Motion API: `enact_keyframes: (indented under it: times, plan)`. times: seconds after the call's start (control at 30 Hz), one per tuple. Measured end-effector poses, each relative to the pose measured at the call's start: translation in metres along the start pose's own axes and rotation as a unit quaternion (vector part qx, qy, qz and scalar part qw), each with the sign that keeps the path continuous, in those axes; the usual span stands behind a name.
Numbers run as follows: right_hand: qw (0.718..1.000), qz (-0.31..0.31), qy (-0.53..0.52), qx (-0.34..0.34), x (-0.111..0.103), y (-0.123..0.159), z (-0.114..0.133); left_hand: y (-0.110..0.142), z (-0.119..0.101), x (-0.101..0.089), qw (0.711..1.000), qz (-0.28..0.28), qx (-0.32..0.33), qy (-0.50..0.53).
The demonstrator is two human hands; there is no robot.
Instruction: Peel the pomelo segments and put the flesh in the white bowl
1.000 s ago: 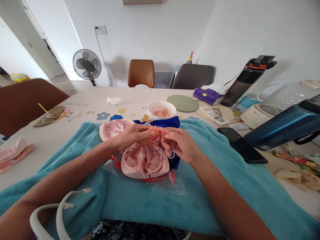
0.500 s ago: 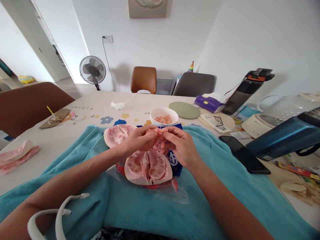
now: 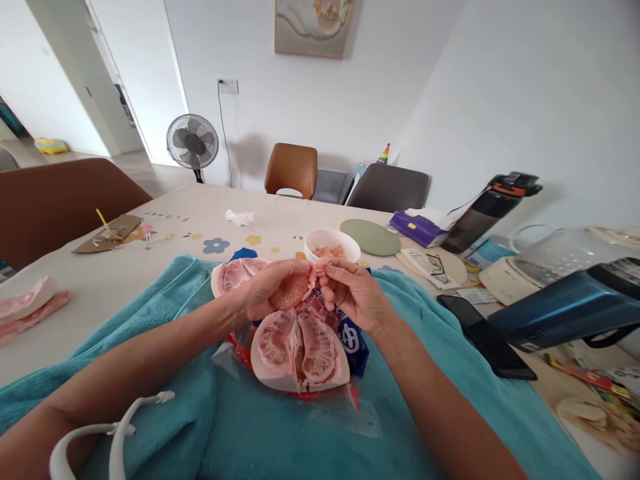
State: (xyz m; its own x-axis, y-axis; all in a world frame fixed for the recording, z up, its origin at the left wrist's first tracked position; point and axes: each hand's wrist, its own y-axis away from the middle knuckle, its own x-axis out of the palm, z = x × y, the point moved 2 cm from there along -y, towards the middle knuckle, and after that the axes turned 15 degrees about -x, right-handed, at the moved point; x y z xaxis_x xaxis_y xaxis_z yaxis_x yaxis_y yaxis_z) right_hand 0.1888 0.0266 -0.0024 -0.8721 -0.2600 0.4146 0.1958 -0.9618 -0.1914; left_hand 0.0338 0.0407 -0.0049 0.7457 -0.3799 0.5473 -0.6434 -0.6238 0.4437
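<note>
My left hand (image 3: 267,285) is closed around a pink pomelo segment (image 3: 290,292), whose juicy side shows below the fingers. My right hand (image 3: 357,291) pinches pale membrane (image 3: 317,268) at the segment's upper right edge. Beneath both hands lies a pomelo half (image 3: 300,350), cut face up, on a clear and red plastic wrapper (image 3: 357,393) with a blue printed part. Another pomelo piece (image 3: 237,275) sits behind my left wrist, partly hidden. Just beyond the hands stands a white bowl (image 3: 356,248) with loose pink pulp (image 3: 329,251) in it.
A teal towel (image 3: 425,393) covers the near table. To the right are a phone (image 3: 485,337), a blue bottle (image 3: 560,303), glasses (image 3: 438,268), a green mat (image 3: 371,238) and a purple tissue pack (image 3: 417,229). Peeled rind (image 3: 30,307) lies far left.
My left hand has turned, so more of the segment's pulp shows. The membrane between the hands is pulled further up and away. The camera view has tilted slightly.
</note>
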Motion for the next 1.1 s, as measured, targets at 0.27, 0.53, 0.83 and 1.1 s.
enact_keyframes:
  times: [0.27,0.53,0.83,1.1]
  plan:
    - [0.972,0.008,0.223,-0.078,0.002,0.004,0.021,0.006,0.000,0.000,0.977,-0.092,0.105,-0.163]
    - [0.813,0.086,0.515,-0.257,0.011,0.010,0.026,0.015,0.001,0.014,0.941,-0.169,0.139,-0.259]
    - [0.657,0.125,0.661,-0.341,0.020,0.020,0.014,0.010,0.002,0.006,0.942,-0.170,0.140,-0.255]
    - [0.953,-0.041,0.253,-0.160,0.008,0.007,0.012,0.010,0.002,0.004,0.976,-0.104,0.094,-0.165]
